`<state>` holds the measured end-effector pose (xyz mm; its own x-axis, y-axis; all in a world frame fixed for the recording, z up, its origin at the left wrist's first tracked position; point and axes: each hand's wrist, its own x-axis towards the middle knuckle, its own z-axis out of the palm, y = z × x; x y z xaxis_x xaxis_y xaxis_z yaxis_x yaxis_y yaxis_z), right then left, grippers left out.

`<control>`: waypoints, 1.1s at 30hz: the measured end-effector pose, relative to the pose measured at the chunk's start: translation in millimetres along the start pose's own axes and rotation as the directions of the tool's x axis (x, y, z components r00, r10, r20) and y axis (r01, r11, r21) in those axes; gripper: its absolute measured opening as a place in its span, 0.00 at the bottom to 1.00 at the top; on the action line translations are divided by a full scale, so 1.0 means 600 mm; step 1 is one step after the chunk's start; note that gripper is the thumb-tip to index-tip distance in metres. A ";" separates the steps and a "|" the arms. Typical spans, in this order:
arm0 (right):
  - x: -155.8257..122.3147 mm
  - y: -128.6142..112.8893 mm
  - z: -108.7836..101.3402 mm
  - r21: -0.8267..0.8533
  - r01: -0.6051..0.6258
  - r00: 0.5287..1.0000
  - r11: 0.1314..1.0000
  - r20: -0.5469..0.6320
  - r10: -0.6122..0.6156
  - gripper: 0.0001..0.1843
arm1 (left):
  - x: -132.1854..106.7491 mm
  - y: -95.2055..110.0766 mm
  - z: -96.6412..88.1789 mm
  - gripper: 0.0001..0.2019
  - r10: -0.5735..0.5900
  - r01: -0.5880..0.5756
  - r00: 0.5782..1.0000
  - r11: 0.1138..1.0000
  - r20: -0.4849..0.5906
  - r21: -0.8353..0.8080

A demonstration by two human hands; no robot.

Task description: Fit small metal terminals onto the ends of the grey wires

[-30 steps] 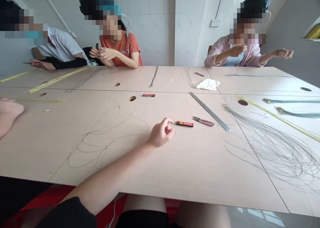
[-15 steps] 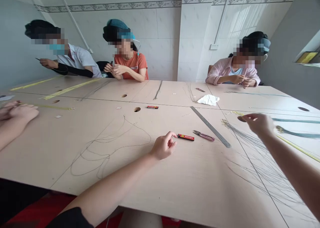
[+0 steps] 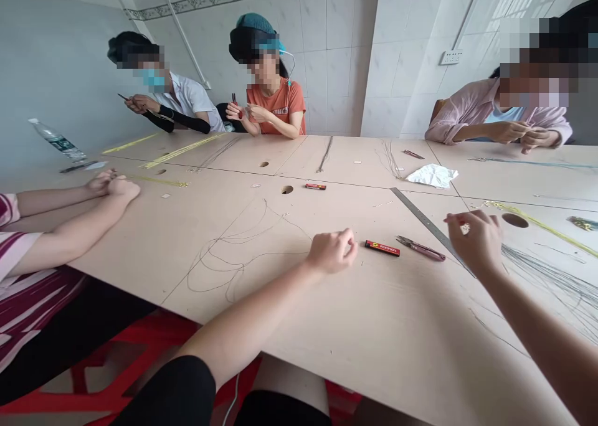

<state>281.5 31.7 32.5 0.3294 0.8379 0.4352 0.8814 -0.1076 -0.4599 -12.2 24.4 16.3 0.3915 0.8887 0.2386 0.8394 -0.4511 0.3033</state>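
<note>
Loose cord [image 3: 242,267] lay looped on the table [image 3: 369,326], near the left hand [image 3: 332,250]; grey strands [image 3: 537,268] spread beside the right hand [image 3: 474,238]. Fingers curled on both; I couldn't tell whether they gripped anything. I judged the cord light, limp, quick to tangle: best pinched near an end.

Holds a bare, curled left hand [image 3: 331,251] near a red-and-black oblong case [image 3: 382,248], a bare, curled right hand [image 3: 477,236] near a long grey metal ruler [image 3: 424,222].
</note>
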 end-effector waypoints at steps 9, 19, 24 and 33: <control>-0.175 -0.141 0.041 0.317 0.650 0.660 0.691 0.215 -0.720 0.18 | 0.014 -0.146 -0.139 0.10 -0.703 0.681 0.710 0.668 -0.046 0.300; -0.198 -0.141 0.048 0.499 0.678 0.468 0.540 0.275 -0.840 0.11 | 0.025 -0.264 -0.131 0.17 -0.787 0.775 0.617 0.609 0.001 0.169; -0.195 -0.136 0.047 0.542 0.679 0.445 0.495 0.233 -0.865 0.12 | 0.053 -0.261 -0.130 0.11 -0.744 0.762 0.646 0.614 -0.173 0.205; -0.184 -0.129 0.044 0.563 0.660 0.422 0.497 0.270 -0.866 0.14 | 0.031 -0.280 -0.132 0.12 -0.785 0.738 0.620 0.575 -0.018 0.355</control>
<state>168.2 -38.3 -0.3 -0.7155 0.5911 0.3723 0.4654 0.8008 -0.3770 -176.1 110.1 42.6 -0.4228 0.9033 -0.0731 0.9047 0.4253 0.0230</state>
